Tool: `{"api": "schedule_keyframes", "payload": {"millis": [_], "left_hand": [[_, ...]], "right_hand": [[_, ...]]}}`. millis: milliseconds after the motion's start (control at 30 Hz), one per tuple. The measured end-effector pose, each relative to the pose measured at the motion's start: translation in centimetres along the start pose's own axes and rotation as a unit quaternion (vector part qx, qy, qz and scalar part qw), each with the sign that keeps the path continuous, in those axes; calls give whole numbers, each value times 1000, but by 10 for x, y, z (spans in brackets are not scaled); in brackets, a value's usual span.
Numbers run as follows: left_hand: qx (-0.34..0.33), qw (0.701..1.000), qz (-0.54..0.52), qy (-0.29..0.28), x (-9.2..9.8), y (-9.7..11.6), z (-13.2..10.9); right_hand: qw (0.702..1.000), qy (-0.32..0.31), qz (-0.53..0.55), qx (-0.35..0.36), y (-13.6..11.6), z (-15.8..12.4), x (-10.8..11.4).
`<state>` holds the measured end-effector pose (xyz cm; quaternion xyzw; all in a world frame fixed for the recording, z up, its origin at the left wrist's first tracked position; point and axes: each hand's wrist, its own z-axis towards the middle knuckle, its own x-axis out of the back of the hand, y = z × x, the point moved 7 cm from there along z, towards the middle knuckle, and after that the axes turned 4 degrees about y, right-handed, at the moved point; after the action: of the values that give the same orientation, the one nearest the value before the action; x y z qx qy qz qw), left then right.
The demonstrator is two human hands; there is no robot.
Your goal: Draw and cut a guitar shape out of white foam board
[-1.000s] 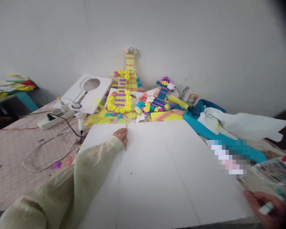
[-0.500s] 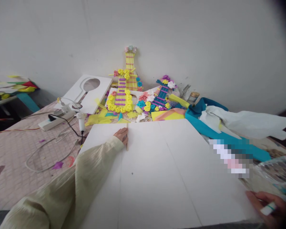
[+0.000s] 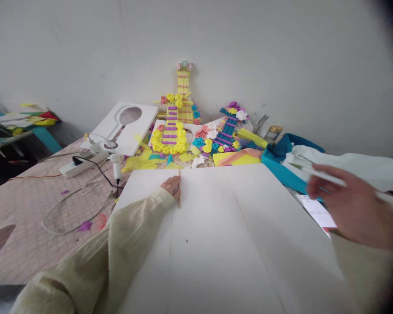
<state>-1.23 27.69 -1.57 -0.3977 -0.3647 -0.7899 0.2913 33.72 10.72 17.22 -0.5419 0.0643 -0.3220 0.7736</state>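
Observation:
A large white board [image 3: 212,261] lies flat before me, marked with two long faint lines and a small dark dot. Near its far edge rests my left hand [image 3: 171,186], fingers closed on a thin wooden stick [image 3: 179,202] that lies against the board. My right hand [image 3: 356,205] is raised over the board's right side. Between its fingers is a slim white pen [image 3: 329,177], its greenish tip pointing left; motion blurs the hand somewhat.
Behind the board stand yellow and blue flower-trimmed paper guitars [image 3: 172,126] among paper scraps. At left are a cut-out white board [image 3: 144,124], a power strip [image 3: 81,165], a glue gun [image 3: 117,165] and loose cables. Teal paper [image 3: 281,172] and a phone [image 3: 314,211] lie at right.
My right hand has risen from the lower right corner, moving up and inward with the white pen. My left hand stays on the stick. The view has shifted slightly left.

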Motion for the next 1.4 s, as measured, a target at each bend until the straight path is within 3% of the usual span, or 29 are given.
{"api": "schedule_keyframes", "payload": {"millis": [100,267,333,433,767,1400], "left_hand": [[4,1000,-1,-5,-4,-3,1],[6,1000,-28,-2,-4,-2,0],[5,999,-33,0,-3,-2,0],[3,999,-34,2,-2,0,-1],[10,998,-58,-8,0,3,-3],[-1,999,-52,16,4,4,-3]], "right_hand": [[982,-78,160,-68,2,34,-87],[955,-172,185,-153,28,38,-224],[950,-189,174,-179,46,32,-262],[948,-192,161,-196,69,26,-294],[948,-205,148,-193,103,15,-309],[941,-229,161,-191,101,11,-315]]}}
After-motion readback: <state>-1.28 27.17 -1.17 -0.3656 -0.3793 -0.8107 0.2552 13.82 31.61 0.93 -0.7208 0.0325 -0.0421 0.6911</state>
